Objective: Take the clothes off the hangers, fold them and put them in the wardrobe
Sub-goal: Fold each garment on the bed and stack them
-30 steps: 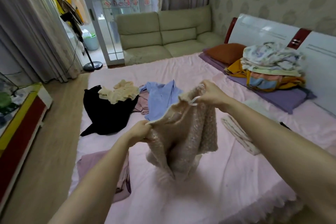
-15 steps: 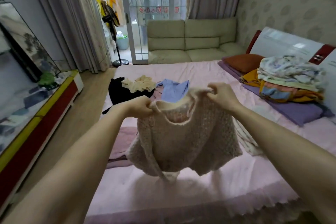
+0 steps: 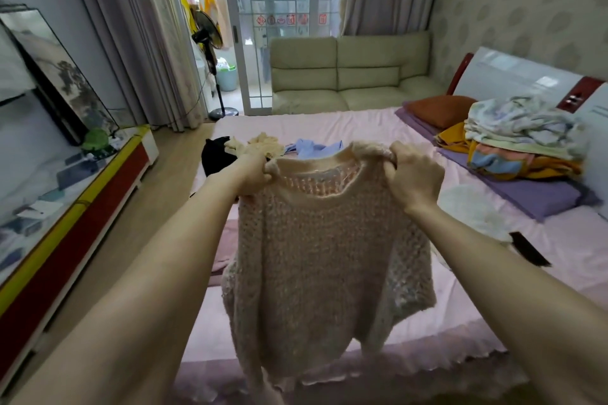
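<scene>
Soft cloth near, gloss and leather at the room's edges.
The sweater is a loose, open knit, fuzzy and matt; the bed sheet under it is smooth matt cloth. On the far side the sofa looks like smooth, faintly shiny leather. The headboard at right is glossy, the floor at left wood-look with a low sheen.

A sofa and standing fan flank the glass door.
</scene>
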A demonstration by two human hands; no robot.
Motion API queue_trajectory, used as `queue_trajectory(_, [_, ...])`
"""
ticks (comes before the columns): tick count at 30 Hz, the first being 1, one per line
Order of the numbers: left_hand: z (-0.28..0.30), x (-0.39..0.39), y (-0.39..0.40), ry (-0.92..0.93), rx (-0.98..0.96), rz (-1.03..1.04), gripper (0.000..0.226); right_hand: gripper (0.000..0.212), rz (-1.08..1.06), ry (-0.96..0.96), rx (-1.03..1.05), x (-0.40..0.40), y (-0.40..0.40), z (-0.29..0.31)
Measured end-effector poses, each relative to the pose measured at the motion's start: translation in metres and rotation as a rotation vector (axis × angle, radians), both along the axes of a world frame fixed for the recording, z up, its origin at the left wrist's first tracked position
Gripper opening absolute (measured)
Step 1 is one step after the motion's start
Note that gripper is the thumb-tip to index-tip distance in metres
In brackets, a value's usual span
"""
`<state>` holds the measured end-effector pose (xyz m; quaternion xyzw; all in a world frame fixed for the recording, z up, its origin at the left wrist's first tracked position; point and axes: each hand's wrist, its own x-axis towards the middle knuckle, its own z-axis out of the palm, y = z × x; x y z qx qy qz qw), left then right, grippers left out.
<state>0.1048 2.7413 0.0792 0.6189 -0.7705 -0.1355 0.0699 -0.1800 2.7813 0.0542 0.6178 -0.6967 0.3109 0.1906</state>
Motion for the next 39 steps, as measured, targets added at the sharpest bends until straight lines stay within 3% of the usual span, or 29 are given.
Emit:
queue_trajectory(8, [-0.09,0.001,-0.069,0.282,0.127,0.143,0.047,0.023,-0.014,0.04,0.234,-0.008,-0.062,-0.081])
queue_trajectory(14, [-0.197,-0.011,-0.168,0.348,0.261,0.262,0.038,0.024,-0.022,0.062,0.495,-0.003,-0.155,-0.172])
queue_trajectory(25, [-0.407,-0.039,-0.322,0.312,0.252,0.354,0.038,0.031,-0.096,-0.109,0.758,-0.013,-0.312,-0.383])
queue_trajectory(31, [-0.521,-0.06,-0.369,0.288,0.1,0.573,0.036,0.036,-0.018,-0.021,0.81,-0.015,-0.389,-0.499])
queue_trajectory(34, [-0.571,-0.075,-0.39,0.212,0.093,0.692,0.034,0.036,-0.013,-0.069,0.808,-0.009,-0.416,-0.553])
queue_trajectory(39, [-0.621,-0.084,-0.414,0.133,0.024,0.781,0.032,0.031,0.111,-0.02,0.602,-0.011,-0.448,-0.61])
